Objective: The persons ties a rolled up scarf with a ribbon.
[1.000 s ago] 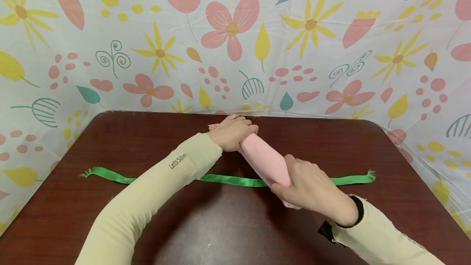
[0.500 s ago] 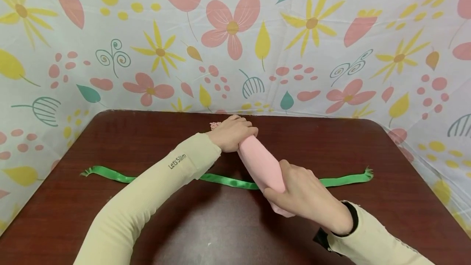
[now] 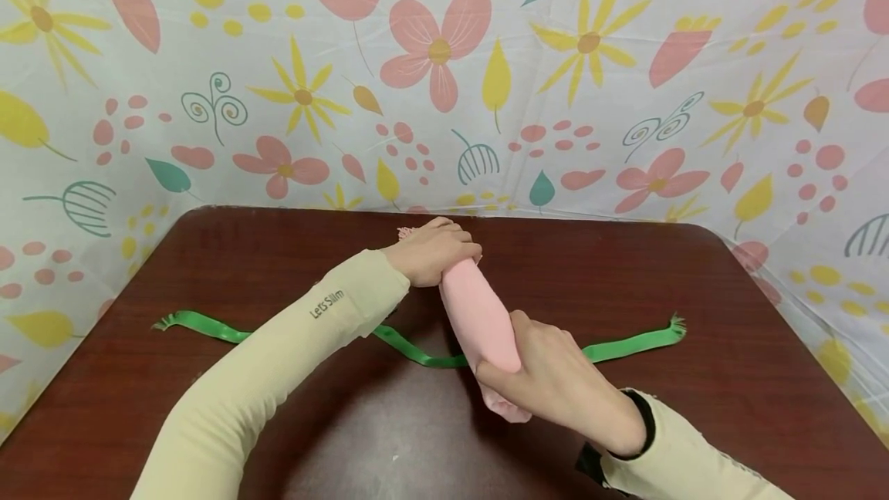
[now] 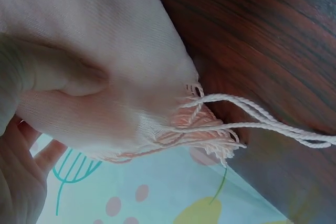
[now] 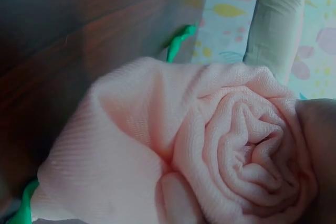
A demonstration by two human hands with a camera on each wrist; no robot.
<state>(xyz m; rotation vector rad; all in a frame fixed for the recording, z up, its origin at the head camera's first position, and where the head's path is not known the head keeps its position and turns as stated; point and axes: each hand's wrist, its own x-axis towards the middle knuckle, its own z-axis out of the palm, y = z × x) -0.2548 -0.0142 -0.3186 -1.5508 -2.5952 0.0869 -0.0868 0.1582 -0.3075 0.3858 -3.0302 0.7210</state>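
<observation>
A pink scarf point(image 3: 475, 313), rolled into a thick bundle, slants over the middle of the table. My left hand point(image 3: 432, 251) grips its far end, with the thumb lying on the cloth in the left wrist view. Twisted fringe point(image 4: 207, 129) hangs from that end, beside the table's wood. Near the front, my right hand point(image 3: 556, 376) is wrapped round the roll. Spiral layers of the scarf's near end point(image 5: 247, 145) face the right wrist camera. Beneath the roll crosses a green ribbon point(image 3: 635, 345) with frayed ends; the scarf and my left forearm hide parts of it.
The dark brown wooden table point(image 3: 375, 438) has a glossy top with rounded far corners. A white curtain point(image 3: 528, 76) printed with flowers and leaves stands along the back and sides.
My right hand has swung the scarf's near end left and toward me, making the roll steeper. The ribbon's middle now bows toward me and its right end has shifted left. My left hand barely moved.
</observation>
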